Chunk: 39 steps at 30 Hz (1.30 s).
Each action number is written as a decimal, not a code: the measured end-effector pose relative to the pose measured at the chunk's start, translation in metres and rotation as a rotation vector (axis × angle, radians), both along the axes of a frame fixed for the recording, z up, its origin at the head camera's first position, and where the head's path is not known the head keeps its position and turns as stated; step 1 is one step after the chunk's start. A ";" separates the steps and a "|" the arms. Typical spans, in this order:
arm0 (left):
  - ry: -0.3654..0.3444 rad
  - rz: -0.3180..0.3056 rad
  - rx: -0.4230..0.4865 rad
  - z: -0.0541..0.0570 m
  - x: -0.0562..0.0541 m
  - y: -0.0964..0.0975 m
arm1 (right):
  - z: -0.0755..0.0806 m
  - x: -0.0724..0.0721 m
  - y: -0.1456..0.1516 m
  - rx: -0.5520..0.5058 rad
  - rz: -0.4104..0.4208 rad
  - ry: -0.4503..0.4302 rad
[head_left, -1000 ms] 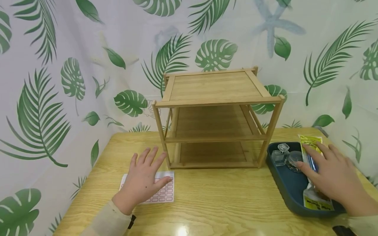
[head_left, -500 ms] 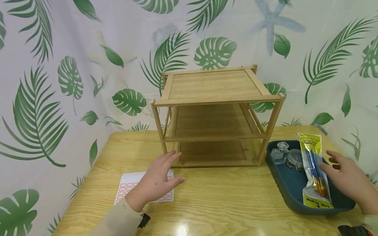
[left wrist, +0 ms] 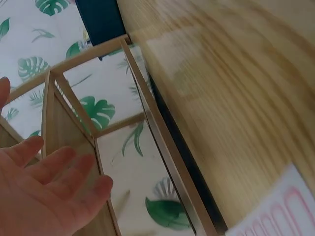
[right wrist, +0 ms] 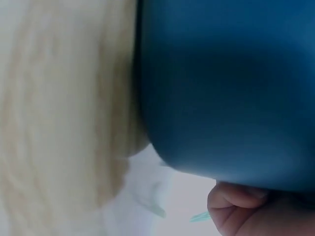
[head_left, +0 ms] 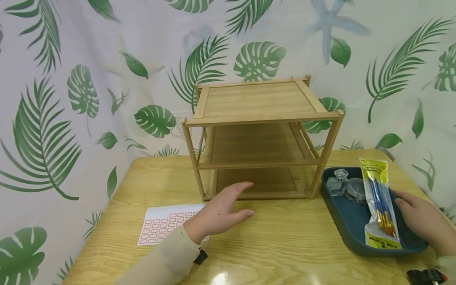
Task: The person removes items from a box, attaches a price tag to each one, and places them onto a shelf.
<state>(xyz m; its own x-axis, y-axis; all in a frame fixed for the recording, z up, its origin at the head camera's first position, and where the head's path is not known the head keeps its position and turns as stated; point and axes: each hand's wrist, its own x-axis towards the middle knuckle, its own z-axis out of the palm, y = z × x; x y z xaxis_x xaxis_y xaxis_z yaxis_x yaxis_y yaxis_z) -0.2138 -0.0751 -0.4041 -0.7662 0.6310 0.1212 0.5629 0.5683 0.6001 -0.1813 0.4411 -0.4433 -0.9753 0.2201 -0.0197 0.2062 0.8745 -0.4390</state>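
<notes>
My right hand (head_left: 425, 221) is at the right rim of a dark blue tray (head_left: 356, 231). In the right wrist view, curled fingers (right wrist: 231, 206) grip the wall of the tray (right wrist: 231, 108). A clear packet of artist brushes (head_left: 381, 202) leans across the tray. Behind it are a glass perfume bottle (head_left: 336, 184) and a round clear container (head_left: 354, 190). My left hand (head_left: 222, 213) hovers over the table in front of a wooden rack (head_left: 261, 118), fingers extended and holding nothing. In the left wrist view the left hand (left wrist: 54, 191) is palm visible beside the rack.
A white sheet of red-outlined labels (head_left: 160, 227) lies on the wooden table (head_left: 278, 237), partly behind the left forearm. The three-level rack stands at the back, near a leaf-patterned curtain (head_left: 156, 79). The tray sits just right of the rack's front leg.
My left hand has moved right, from above the label sheet to before the rack. The right hand has gone from over the brush packet to the tray's right rim and grips it.
</notes>
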 end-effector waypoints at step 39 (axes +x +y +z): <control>-0.463 -0.193 0.274 0.015 -0.022 0.269 | 0.001 0.007 0.000 0.062 0.040 0.025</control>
<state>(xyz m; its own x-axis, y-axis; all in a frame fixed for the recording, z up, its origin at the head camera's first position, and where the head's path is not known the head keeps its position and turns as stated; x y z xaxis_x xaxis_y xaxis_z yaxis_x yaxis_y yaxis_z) -0.2360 0.1935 -0.3889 -0.6525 0.7575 -0.0210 0.2839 0.2701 0.9200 -0.1747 0.4416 -0.4423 -0.9833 0.1812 0.0173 0.1604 0.9074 -0.3884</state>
